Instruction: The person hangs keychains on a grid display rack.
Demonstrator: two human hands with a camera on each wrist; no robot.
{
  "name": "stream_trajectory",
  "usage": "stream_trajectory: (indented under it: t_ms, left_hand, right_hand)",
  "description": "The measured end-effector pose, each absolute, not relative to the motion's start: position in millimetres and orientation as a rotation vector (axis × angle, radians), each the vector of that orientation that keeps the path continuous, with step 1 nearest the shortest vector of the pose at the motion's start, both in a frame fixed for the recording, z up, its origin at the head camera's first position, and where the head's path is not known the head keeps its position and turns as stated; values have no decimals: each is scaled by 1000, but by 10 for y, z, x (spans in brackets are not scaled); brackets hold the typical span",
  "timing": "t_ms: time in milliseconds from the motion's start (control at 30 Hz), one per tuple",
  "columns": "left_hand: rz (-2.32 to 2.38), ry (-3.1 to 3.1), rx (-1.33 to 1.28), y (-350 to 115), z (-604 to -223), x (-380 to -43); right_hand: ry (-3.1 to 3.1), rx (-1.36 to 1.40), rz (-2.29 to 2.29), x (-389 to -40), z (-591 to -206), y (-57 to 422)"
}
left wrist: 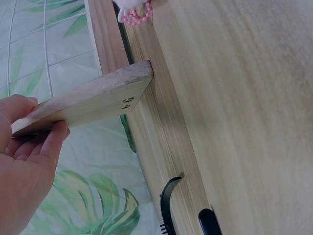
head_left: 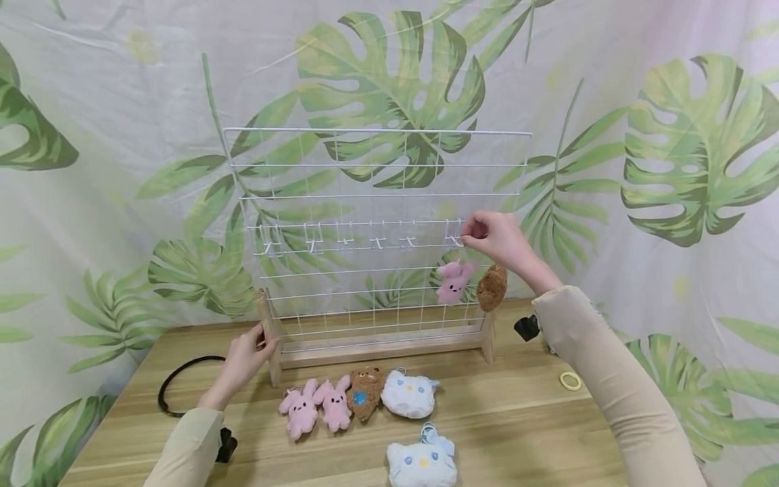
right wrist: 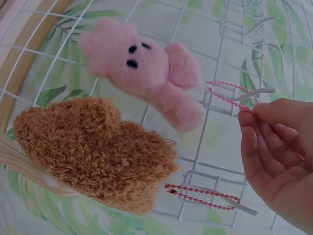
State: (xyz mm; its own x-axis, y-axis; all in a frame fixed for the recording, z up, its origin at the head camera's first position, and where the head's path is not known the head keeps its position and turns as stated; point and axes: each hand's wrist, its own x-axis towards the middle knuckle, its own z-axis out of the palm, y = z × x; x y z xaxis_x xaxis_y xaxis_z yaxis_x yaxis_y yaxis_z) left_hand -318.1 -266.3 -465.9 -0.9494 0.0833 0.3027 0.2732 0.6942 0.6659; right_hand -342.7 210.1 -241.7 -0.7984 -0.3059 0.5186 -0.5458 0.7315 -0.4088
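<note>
At the right end of a white wire grid (head_left: 341,196), my right hand (head_left: 496,237) pinches the pink bead chain (right wrist: 227,98) of a pink plush rabbit (right wrist: 132,58). In the right wrist view the chain loops over a white hook (right wrist: 261,91), with my fingertips right at its tip. A brown curly plush (right wrist: 93,152) hangs beside it by a red bead chain (right wrist: 205,193) on another hook. My left hand (left wrist: 29,161) grips the upper part of the wooden stand leg (left wrist: 105,95) on the left, thumb on one side and fingers on the other.
Several white hooks (head_left: 345,245) line the grid leftward. On the table lie two pink rabbits (head_left: 302,409), a brown bear (head_left: 365,396) and two white cat plushes (head_left: 409,396). A black headband (head_left: 167,382) lies at left, a yellow ring (head_left: 570,381) at right.
</note>
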Motion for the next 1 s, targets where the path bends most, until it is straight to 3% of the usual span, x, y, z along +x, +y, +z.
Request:
stream_trajectory:
  t_ms: [500, 733, 1000]
  left_hand:
    - [-1121, -2672, -288, -2651, -4631, -3140]
    - [-1119, -2665, -292, -2648, -4632, -3136]
    - [-1127, -2653, -305, -2649, -4624, -3130]
  right_hand:
    - [-2513, 680, 747, -3357, -2454, 2108]
    - [-2508, 693, 781, -3093, -2558, 2172]
    - [-2540, 898, 787, -2787, -2925, 2026]
